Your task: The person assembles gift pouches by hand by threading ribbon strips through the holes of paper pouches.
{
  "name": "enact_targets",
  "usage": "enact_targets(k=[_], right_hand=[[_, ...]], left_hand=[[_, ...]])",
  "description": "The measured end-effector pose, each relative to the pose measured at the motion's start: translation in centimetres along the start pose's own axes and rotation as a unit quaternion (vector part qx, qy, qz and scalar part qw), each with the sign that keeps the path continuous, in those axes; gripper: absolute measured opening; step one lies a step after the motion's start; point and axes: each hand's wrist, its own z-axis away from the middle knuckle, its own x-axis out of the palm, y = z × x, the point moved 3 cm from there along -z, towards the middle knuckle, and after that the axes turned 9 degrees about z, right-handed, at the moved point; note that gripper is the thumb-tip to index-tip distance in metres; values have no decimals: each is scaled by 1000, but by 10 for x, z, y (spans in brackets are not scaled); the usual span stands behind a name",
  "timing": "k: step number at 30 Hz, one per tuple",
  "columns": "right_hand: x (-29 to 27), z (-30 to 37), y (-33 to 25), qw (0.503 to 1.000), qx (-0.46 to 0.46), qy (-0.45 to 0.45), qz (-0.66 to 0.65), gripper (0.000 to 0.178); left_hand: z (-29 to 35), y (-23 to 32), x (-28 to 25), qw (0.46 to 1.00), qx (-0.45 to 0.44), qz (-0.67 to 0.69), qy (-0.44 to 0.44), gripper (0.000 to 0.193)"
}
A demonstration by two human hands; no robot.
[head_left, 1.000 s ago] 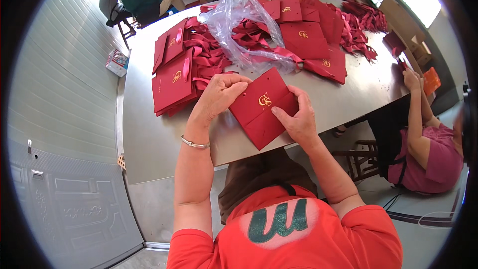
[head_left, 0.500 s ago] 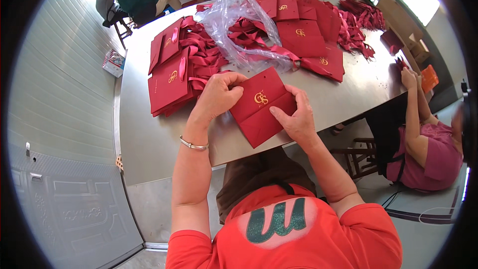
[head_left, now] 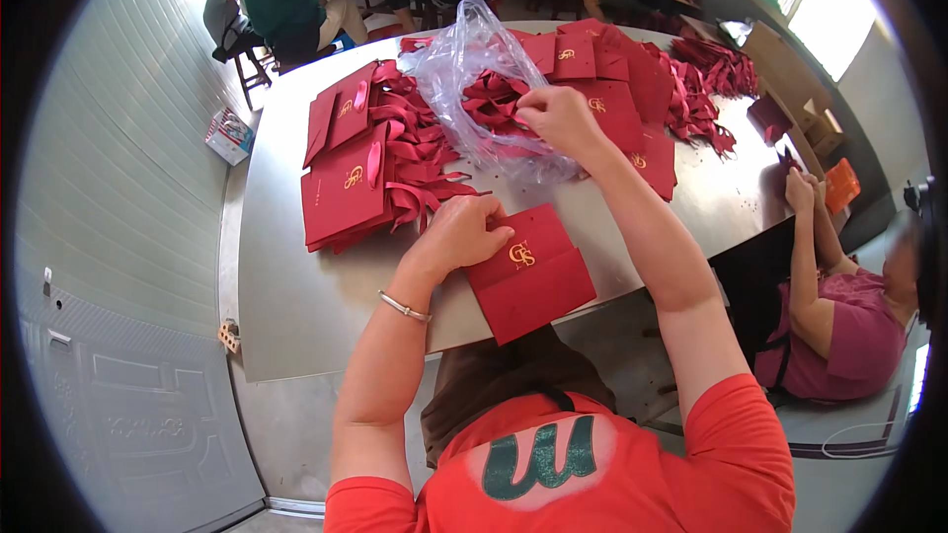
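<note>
Left hand [head_left: 462, 234] pinching a red paper bag [head_left: 533, 284] at the near table [head_left: 286, 336] edge, right hand [head_left: 561, 122] farther away at a clear plastic bag [head_left: 442, 69], its grasp unclear

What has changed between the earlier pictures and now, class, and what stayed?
The right hand has let go of the red paper bag and moved forward to the clear plastic bag, its fingers at the red ribbons; whether they grip one is unclear. The left hand still holds the paper bag's left side; the stacked red bags lie where they were.
</note>
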Motion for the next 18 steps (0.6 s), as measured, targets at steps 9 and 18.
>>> enact_targets(k=[9,18], right_hand=[[27,-22,44,992,59,32,111,26],[-42,20,17,795,118,62,-592,23]], left_hand=[[-5,-3,4,999,15,-13,35,19],[0,-6,1,996,24,-29,86,20]])
